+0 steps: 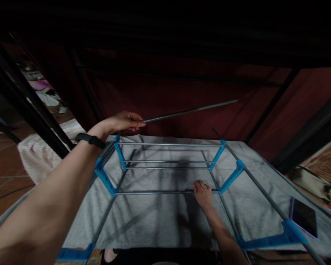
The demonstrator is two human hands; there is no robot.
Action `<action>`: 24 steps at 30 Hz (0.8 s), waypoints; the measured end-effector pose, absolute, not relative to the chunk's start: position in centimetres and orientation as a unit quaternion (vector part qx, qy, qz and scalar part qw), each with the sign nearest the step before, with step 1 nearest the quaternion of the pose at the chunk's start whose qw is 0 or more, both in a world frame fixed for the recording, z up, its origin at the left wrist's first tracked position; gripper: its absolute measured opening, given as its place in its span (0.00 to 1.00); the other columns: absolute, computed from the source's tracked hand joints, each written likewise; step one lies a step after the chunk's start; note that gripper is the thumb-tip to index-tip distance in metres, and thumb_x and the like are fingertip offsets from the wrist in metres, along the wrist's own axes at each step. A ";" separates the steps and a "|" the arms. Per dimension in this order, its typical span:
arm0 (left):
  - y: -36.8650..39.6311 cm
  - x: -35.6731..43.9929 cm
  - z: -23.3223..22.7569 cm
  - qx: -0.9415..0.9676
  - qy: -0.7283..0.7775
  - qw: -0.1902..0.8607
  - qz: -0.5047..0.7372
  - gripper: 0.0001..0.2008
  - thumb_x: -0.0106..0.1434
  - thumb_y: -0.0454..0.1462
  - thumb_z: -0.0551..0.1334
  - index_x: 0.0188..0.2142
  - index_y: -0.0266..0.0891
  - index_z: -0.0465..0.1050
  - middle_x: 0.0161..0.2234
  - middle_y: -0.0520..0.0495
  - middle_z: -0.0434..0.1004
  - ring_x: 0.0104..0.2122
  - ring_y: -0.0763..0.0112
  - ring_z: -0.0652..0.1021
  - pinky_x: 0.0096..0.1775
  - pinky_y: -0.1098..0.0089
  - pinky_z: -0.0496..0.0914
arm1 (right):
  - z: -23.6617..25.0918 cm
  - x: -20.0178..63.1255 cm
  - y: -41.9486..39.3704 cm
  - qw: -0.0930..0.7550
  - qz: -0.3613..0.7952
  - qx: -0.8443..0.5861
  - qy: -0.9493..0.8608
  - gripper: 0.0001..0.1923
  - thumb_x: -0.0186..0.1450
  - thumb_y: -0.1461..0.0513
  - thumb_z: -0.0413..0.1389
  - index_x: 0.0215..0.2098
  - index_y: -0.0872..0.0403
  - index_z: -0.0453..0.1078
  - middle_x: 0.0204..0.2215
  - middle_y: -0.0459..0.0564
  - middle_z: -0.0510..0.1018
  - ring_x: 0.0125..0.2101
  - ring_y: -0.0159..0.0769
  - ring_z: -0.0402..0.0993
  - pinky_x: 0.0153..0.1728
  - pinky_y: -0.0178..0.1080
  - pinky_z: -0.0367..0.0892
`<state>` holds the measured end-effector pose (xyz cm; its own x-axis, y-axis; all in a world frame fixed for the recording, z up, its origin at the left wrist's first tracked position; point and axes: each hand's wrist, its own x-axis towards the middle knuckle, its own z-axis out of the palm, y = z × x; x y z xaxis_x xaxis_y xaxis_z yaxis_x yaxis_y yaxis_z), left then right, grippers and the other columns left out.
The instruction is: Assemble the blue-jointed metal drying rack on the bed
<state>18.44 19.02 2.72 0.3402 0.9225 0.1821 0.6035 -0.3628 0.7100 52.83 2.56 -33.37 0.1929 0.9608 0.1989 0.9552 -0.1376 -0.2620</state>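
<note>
My left hand (128,121) pinches one end of a thin grey metal rod (190,110), which slants up to the right above the frame's far end. A dark band circles my left wrist. On the grey cloth (151,221) stands a frame of metal rods joined by blue plastic connectors (106,181). My right hand (202,193) curls over the near crosswise rod (154,192), close to its right-hand blue connector (231,176). Its fingertips are partly hard to see in the shadow.
A phone (303,216) lies on the cloth at right. Dark upright posts (38,106) stand at left, and dark red panels (165,92) close off the back. Large blue connectors (276,237) sit at the near right. Cables and a patterned item lie at far right.
</note>
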 end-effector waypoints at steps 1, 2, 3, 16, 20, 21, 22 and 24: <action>19.0 19.5 2.3 0.782 0.479 0.275 0.290 0.15 0.54 0.45 0.70 0.33 0.35 0.75 0.23 0.52 0.73 0.24 0.76 0.71 0.28 0.76 0.63 | -33.3 52.8 2.6 0.166 0.009 -0.753 -0.636 0.17 0.71 0.64 0.43 0.50 0.51 0.71 0.49 0.51 0.78 0.47 0.37 0.73 0.53 0.41 0.54; 18.8 20.6 1.8 0.793 0.463 0.275 0.284 0.15 0.55 0.46 0.68 0.32 0.36 0.74 0.23 0.52 0.73 0.25 0.75 0.71 0.28 0.75 0.63 | -33.2 52.8 2.5 0.164 0.011 -0.753 -0.637 0.17 0.71 0.64 0.43 0.50 0.52 0.71 0.49 0.51 0.78 0.47 0.37 0.73 0.53 0.41 0.55; 18.4 21.5 1.1 0.806 0.448 0.270 0.276 0.15 0.57 0.48 0.67 0.33 0.37 0.74 0.24 0.52 0.73 0.25 0.74 0.72 0.29 0.74 0.64 | -33.1 52.9 2.5 0.162 0.013 -0.753 -0.638 0.17 0.71 0.64 0.43 0.49 0.52 0.72 0.49 0.51 0.78 0.47 0.37 0.73 0.53 0.41 0.55; 7.4 23.1 -17.7 0.810 0.471 0.112 0.331 0.08 0.68 0.39 0.55 0.42 0.41 0.70 0.38 0.46 0.80 0.39 0.63 0.78 0.42 0.65 0.65 | -33.8 53.3 2.7 0.216 0.045 -0.740 -0.636 0.17 0.68 0.65 0.44 0.46 0.50 0.73 0.48 0.53 0.78 0.48 0.42 0.74 0.54 0.45 0.57; 5.8 22.0 -21.5 0.819 0.487 0.087 0.292 0.09 0.69 0.35 0.53 0.43 0.41 0.71 0.39 0.44 0.80 0.41 0.59 0.78 0.44 0.61 0.64 | -34.1 53.7 2.6 0.352 0.097 -0.702 -0.612 0.18 0.64 0.64 0.45 0.48 0.51 0.72 0.50 0.54 0.77 0.53 0.45 0.71 0.56 0.49 0.59; 5.6 21.7 -22.2 0.818 0.493 0.078 0.285 0.10 0.69 0.35 0.52 0.43 0.41 0.72 0.39 0.44 0.80 0.41 0.59 0.78 0.44 0.60 0.64 | -34.2 53.8 2.5 0.403 0.113 -0.684 -0.598 0.19 0.63 0.63 0.47 0.49 0.52 0.71 0.50 0.54 0.76 0.54 0.45 0.70 0.57 0.49 0.60; 5.3 21.4 -23.0 0.817 0.498 0.071 0.282 0.10 0.69 0.35 0.52 0.43 0.40 0.72 0.38 0.44 0.79 0.41 0.59 0.77 0.44 0.60 0.64 | -34.3 53.8 2.4 0.455 0.132 -0.666 -0.577 0.19 0.62 0.62 0.48 0.50 0.52 0.71 0.50 0.54 0.76 0.55 0.44 0.69 0.58 0.49 0.60; 5.1 20.6 -24.3 0.813 0.505 0.064 0.283 0.11 0.69 0.33 0.51 0.42 0.39 0.72 0.37 0.43 0.79 0.40 0.59 0.77 0.44 0.60 0.64 | -34.2 53.7 1.9 0.545 0.181 -0.636 -0.516 0.19 0.60 0.60 0.52 0.50 0.51 0.70 0.50 0.53 0.76 0.53 0.44 0.70 0.58 0.49 0.61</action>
